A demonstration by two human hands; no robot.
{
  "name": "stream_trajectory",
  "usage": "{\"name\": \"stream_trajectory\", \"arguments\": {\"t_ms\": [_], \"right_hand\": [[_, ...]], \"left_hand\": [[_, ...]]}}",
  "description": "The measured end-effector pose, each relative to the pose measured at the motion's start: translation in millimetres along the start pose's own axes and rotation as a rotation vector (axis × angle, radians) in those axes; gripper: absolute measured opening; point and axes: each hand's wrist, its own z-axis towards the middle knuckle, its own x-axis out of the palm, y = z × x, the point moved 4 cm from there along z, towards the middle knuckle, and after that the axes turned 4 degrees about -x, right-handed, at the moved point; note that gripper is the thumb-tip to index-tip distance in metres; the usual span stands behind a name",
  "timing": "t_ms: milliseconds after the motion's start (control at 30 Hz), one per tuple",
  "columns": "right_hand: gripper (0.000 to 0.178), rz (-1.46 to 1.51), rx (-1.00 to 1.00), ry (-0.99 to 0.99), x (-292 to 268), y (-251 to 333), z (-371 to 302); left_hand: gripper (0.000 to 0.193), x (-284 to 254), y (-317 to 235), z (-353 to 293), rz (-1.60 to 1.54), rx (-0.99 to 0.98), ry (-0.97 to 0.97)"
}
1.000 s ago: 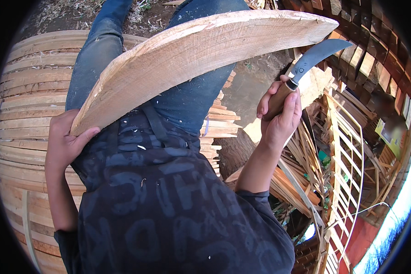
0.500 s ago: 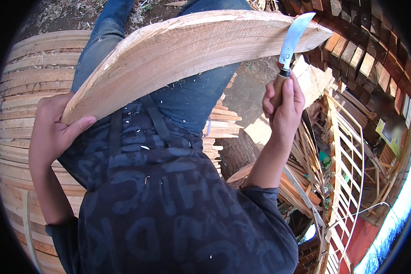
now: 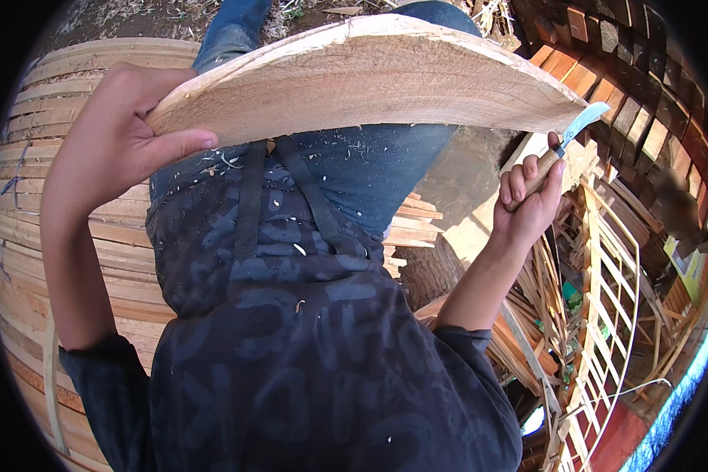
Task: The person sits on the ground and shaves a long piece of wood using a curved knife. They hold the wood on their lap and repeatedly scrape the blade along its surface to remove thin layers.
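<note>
A long, pale wooden board (image 3: 354, 86) with a rough upper edge lies across above my lap. My left hand (image 3: 138, 134) is closed round its left end, the thumb on the near face and the other fingers hidden behind. In my right hand (image 3: 531, 197) is a knife (image 3: 584, 123) with a curved blade and a wooden handle. Its fingers wrap the handle, and the blade points up and to the right, at the board's right tip. I cannot tell whether blade and wood touch. Wood chips lie on my dark apron (image 3: 283, 197) and jeans.
Stacked wooden slats (image 3: 79, 236) fill the left side. To the right are a pale slatted frame (image 3: 598, 315), loose wood strips (image 3: 539, 291) and stacked wood blocks (image 3: 637, 118). A log (image 3: 433, 271) stands beside my right thigh.
My left hand has risen with the board's left end, so the board lies more level. My right hand has moved right and down, taking the knife from the board's upper edge to its right tip.
</note>
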Motion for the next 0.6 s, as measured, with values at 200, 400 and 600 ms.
{"name": "stream_trajectory", "arguments": {"t_ms": [200,400,600], "right_hand": [[0.037,-0.248,-0.010,0.589,7,-1,-27],[0.030,-0.440,-0.027,0.491,22,-9,-48],[0.037,-0.232,-0.106,0.090,17,15,-34]], "left_hand": [[0.039,0,53,-20,-0.014,-0.139,0.027],[0.042,14,92,-33,-0.157,-0.234,0.001],[0.043,53,105,-41,-0.058,-0.123,-0.176]]}}
